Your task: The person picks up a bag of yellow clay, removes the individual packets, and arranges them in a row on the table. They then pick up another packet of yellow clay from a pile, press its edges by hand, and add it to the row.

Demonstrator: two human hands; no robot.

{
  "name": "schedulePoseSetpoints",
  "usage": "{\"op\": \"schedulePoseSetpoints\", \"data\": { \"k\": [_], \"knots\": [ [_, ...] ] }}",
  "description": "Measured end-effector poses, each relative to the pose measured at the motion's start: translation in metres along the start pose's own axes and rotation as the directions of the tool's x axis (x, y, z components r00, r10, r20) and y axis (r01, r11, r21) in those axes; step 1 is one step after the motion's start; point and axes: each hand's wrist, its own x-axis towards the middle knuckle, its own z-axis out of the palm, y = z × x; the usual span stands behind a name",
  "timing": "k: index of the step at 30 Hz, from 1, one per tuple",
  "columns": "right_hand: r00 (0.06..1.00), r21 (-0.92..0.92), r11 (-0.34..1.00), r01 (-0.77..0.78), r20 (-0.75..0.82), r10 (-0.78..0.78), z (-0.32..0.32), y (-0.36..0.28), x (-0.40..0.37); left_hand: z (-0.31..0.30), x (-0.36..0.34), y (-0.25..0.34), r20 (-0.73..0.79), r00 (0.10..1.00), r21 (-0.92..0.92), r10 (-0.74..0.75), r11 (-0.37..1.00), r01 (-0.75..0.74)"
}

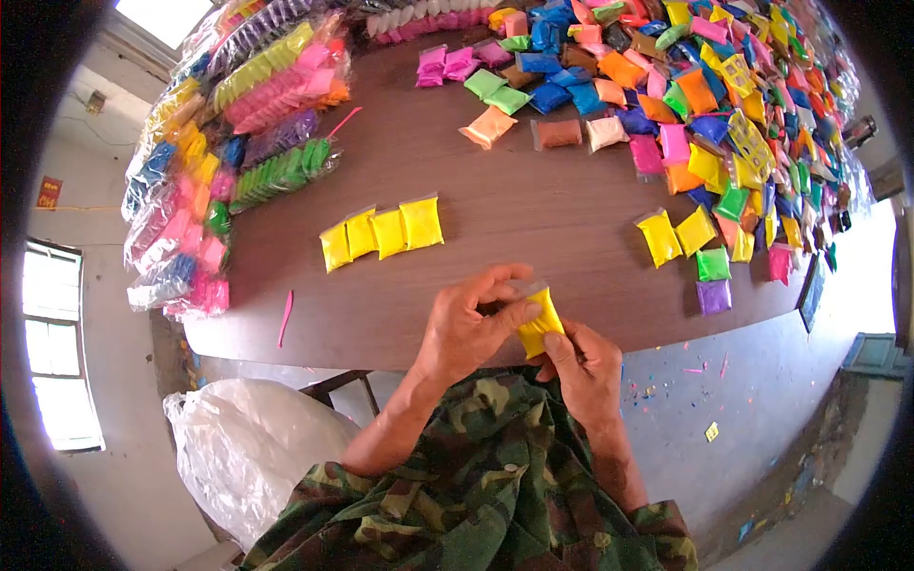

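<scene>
Between my two hands, over the near edge of the table, is a small clear packet of yellow clay-like stuff [541, 325]. My left hand [473, 319] pinches its upper left side between thumb and fingers. My right hand [583, 366] grips its lower right corner, thumb on top. The fingers beneath the packet are partly hidden. Ahead and to the left lies a row of several similar yellow packets [388, 231], overlapping side by side. Off to the right, two more yellow packets [659, 238] rest near a green packet [712, 264] and a purple packet [714, 296].
A large heap of mixed-colour packets [705, 90] covers the table's far right. Bundled packets in clear bags [286, 86] are stacked at the left. Pink plastic strips [286, 319] lie on the brown table [514, 214]. A white plastic bag [252, 447] stands below, at left.
</scene>
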Motion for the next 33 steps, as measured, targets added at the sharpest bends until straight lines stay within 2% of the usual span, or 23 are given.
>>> {"op": "schedulePoseSetpoints", "data": {
  "k": [4, 7, 10, 13, 19, 22, 25, 28, 31, 33],
  "knots": [
    [0.999, 0.256, 0.966, -0.043, 0.010, 0.042, 0.003, 0.003, -0.002, 0.003, -0.003, 0.001, -0.073, 0.994, 0.049, 0.083, 0.996, -0.079],
    [0.996, 0.191, 0.978, -0.085, -0.017, 0.089, 0.004, 0.001, -0.005, 0.002, -0.003, 0.002, -0.069, 0.995, 0.064, 0.077, 0.995, -0.072],
    [0.994, -0.045, 0.999, -0.024, -0.109, 0.019, 0.003, -0.001, -0.006, 0.003, -0.004, -0.002, -0.093, 0.990, 0.096, 0.102, 0.991, -0.093],
    [0.986, -0.021, 0.997, -0.078, -0.150, 0.074, 0.002, -0.009, -0.007, 0.002, -0.005, 0.001, -0.092, 0.991, 0.066, 0.099, 0.993, -0.093],
    [1.000, -0.075, 0.997, 0.004, -0.027, -0.006, -0.011, -0.002, -0.010, -0.001, -0.010, -0.002, -0.064, 0.998, -0.049, 0.003, 0.999, -0.006],
    [0.999, -0.139, 0.990, -0.037, 0.024, 0.041, -0.013, -0.004, -0.009, -0.006, -0.010, -0.007, -0.074, 0.997, -0.046, -0.008, 0.999, 0.004],
    [0.995, -0.042, 0.994, -0.096, -0.038, 0.094, -0.017, -0.004, -0.012, -0.031, 0.006, -0.014, -0.233, 0.965, -0.154, -0.117, 0.985, 0.082],
    [0.984, -0.084, 0.996, -0.044, -0.174, 0.029, -0.021, 0.000, -0.009, -0.067, 0.036, -0.008, -0.160, 0.987, 0.138, -0.028, 0.989, 0.051],
    [0.978, -0.133, 0.990, 0.043, -0.195, -0.069, -0.021, -0.002, 0.001, -0.084, 0.069, -0.011, -0.090, 0.994, 0.358, 0.062, 0.933, -0.026],
    [0.970, -0.149, 0.986, 0.070, -0.220, -0.102, -0.019, -0.004, 0.007, -0.087, 0.085, -0.012, -0.062, 0.994, 0.369, 0.086, 0.928, -0.057]
  ]
}}
